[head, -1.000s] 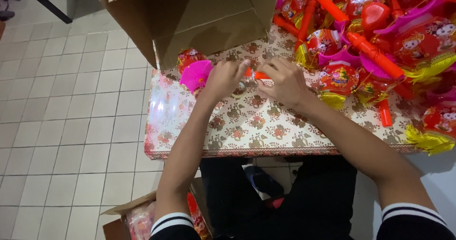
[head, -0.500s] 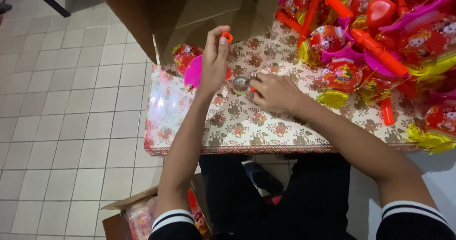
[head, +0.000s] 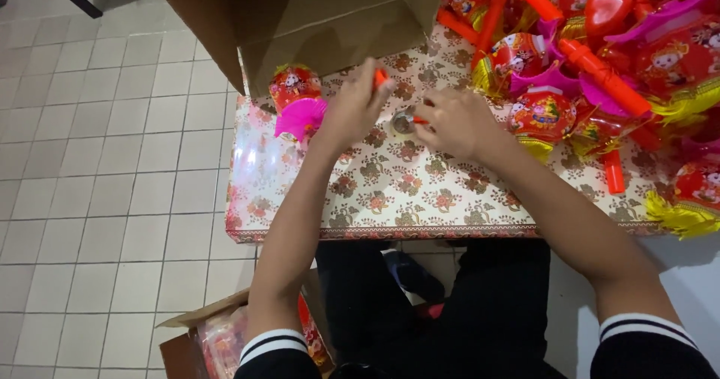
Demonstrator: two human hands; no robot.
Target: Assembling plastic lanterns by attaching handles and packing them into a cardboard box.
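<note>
Small orange stick piece (head: 380, 76) pinched up in the left hand (head: 352, 109) – right hand (head: 450, 120) pins another orange bit (head: 420, 120) beside a little round metal dish (head: 403, 122) on the floral table.

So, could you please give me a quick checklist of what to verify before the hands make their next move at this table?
1. Left hand has a firm hold on the small orange piece: ok, it sticks out above the fingers.
2. Right hand is on the small round part: ok, fingertips are at it; the exact grip cannot be told.
3. Bare patch of floral tablecloth in front of the hands: ok.
4. Red lantern with pink fan away from the left hand: not ok, it sits right beside it.
5. Open cardboard box stable: cannot tell.
6. Pile of lanterns kept off the right hand: ok, apart.
</note>
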